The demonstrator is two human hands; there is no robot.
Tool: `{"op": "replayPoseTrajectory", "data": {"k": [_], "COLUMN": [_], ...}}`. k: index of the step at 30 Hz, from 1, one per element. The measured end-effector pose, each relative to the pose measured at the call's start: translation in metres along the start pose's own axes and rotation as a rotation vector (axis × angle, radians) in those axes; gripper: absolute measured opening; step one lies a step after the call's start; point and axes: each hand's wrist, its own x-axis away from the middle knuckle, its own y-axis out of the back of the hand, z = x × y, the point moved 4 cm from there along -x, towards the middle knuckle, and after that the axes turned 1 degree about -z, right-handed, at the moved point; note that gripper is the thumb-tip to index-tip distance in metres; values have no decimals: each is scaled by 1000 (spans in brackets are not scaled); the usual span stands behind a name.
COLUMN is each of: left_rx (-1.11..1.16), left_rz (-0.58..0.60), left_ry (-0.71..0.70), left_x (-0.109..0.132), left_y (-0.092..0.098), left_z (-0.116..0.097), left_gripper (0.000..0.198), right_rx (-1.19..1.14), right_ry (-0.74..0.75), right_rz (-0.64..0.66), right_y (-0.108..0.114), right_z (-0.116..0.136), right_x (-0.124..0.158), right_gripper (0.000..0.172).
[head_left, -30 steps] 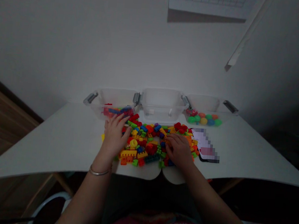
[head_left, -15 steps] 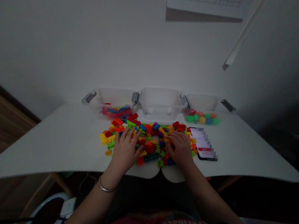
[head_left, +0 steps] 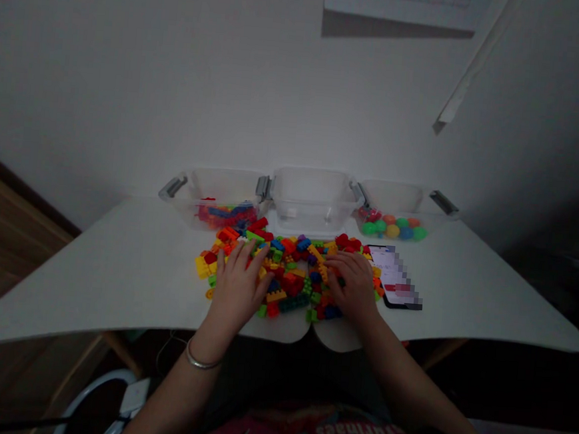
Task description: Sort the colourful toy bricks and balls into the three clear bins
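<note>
A spread of colourful toy building bricks (head_left: 291,284) lies on the white table, in red, yellow, green, blue and orange. Over its left part rests my left hand (head_left: 239,276), palm down with the fingers spread and a silver bangle on the wrist. On the right part of the pile is my right hand (head_left: 353,282), its fingers bent over the bricks. A long yellow-orange brick (head_left: 319,262) lies by the right fingertips; whether they grip it cannot be made out. Both palms hide the bricks under them.
Three clear bins stand along the wall: the left bin (head_left: 180,205) holds colourful pieces, the middle bin (head_left: 314,212) is see-through, and the right bin (head_left: 437,218) holds coloured balls (head_left: 392,231). A phone (head_left: 395,279) lies right of the pile on the white table (head_left: 129,271).
My left hand has shifted slightly left, uncovering a few bricks near its thumb. My right hand has stayed nearly in place, with the yellow-orange brick by its fingertips turned a little.
</note>
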Motion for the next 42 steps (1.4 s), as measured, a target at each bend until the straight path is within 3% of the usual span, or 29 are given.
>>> {"op": "replayPoseTrajectory", "data": {"k": [5,9,12,15,21,30,42], "left_rx": [-34,43,104,134,135,132,120], "left_rz": [-54,39,98,145,120,68,102], "left_ry": [329,501,487,468,457,433,436], "left_x": [7,13,13,12,12,11,5], "left_y": [9,-2,-9,-14,-18,-25,-24], "left_z": [28,40,37,30,21,21,16], "left_gripper": [60,65,66,69,69,70,65], "right_rx": [-36,-58,-52,-26,-11,-5,19], "right_ry": [55,127,154,164,191,195,167], "right_rz": [125,279,387,445,489,482,484], "right_y": [6,0,-8,-15,-24,-35,-40], "right_z": [6,17,24,26,24,17,18], "right_x": [9,18,23,24,19,16,10], "right_gripper": [22,45,70,81,78,60,57]}}
